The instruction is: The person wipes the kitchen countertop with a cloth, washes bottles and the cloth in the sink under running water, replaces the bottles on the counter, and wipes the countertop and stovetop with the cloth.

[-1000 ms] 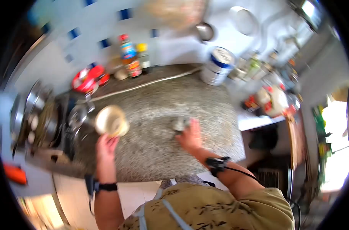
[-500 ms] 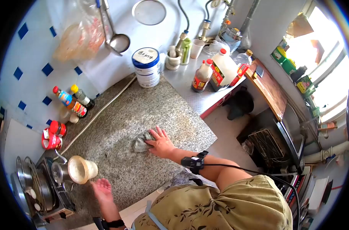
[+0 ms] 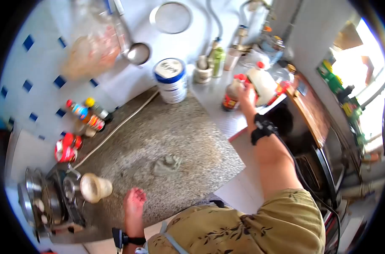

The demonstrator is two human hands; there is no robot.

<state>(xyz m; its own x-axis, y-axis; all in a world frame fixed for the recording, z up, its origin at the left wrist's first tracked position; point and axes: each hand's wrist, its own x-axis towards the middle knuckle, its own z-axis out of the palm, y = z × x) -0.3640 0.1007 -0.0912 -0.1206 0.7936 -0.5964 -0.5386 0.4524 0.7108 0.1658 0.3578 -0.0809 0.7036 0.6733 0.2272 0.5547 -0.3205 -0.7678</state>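
My right hand [image 3: 248, 97] is stretched out to the bottles at the far right of the counter. It overlaps the neck of a brown sauce bottle [image 3: 230, 101] with a red cap and the label side of a large white jug [image 3: 262, 84]. Its fingers are blurred, so I cannot tell if they grip the bottle. My left hand [image 3: 135, 200] hovers empty near the front edge of the stone counter [image 3: 192, 135], fingers loosely curled and apart. A crumpled grey-green cloth [image 3: 168, 164] lies on the speckled stone between both hands.
Left of my left hand stands a cream cup [image 3: 96, 187], beside a stove with metal pans [image 3: 53, 205]. A white tub with a blue lid [image 3: 170, 80] is at the back. A pale hose [image 3: 116, 129] crosses the counter's left side, near sauce bottles [image 3: 86, 115].
My right hand has left the cloth and moved away to the bottles at the far right. The cloth stays on the counter. My left hand has shifted slightly right, its fingers more curled.
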